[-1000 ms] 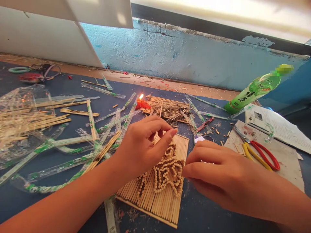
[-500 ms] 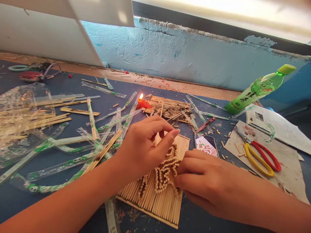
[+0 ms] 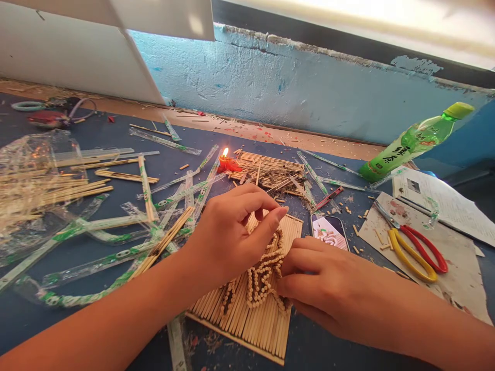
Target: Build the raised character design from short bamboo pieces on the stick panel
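1. The left hand (image 3: 235, 232) hangs over the far left part of a panel of thin wooden sticks (image 3: 266, 335). Its thumb and forefinger come together at the tips; I cannot tell if something small is between them.
2. The right hand (image 3: 332, 286) is at the right edge of this panel, with the fingers curled, just beside a raised pattern (image 3: 257, 288) made of small round pieces. What these fingers hold is hidden, so I cannot tell.
3. The panel lies on the dark table (image 3: 320, 350), in the near middle, and the pattern is upon it, partly covered by both hands.
4. On the far side of the panel, a lit red candle (image 3: 230, 165) stands at the left end of a darkened pile of sticks (image 3: 266, 167).
5. To the right of the panel lies a phone (image 3: 328, 233) with its screen on. Farther right, a tool with one red and one yellow handle (image 3: 396, 224) rests on a stained sheet (image 3: 460, 268).
6. A green bottle (image 3: 413, 141) leans at the far right.
7. Plastic wrappers (image 3: 124, 254) and loose sticks (image 3: 170, 234) are scattered on the left.
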Tool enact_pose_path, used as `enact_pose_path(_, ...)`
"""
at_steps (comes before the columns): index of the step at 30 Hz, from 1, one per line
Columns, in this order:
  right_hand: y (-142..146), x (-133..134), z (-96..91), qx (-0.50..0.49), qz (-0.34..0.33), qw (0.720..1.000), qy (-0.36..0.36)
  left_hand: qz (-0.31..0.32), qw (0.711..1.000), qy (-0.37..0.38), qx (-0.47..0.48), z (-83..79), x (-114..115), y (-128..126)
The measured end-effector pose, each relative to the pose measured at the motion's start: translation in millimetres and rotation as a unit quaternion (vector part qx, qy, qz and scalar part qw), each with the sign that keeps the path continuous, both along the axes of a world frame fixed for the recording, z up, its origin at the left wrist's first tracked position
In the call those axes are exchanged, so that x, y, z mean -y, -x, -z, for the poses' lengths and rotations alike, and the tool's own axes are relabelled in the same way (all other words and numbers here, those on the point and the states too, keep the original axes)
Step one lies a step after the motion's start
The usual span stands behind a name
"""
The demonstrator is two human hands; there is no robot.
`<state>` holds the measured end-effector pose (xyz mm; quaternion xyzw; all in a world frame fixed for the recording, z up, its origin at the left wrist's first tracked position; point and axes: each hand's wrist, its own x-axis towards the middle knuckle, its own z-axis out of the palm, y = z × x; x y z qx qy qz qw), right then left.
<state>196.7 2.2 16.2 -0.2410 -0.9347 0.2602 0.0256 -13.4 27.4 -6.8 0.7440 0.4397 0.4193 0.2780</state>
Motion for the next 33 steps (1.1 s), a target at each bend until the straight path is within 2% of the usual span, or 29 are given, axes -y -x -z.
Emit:
enact_pose_path(22, 0.4, -2.2, -1.8, 0.017, -0.001, 0.999, 0.030, 0.007, 1.000, 0.001, 0.005, 1.0, 0.2, 0.9)
enact_pose_path(33, -3.2, -2.3, -0.9, 0.011, -0.003, 1.000, 0.020, 0.009, 1.000, 0.001, 0.000, -0.1, 1.1, 1.0)
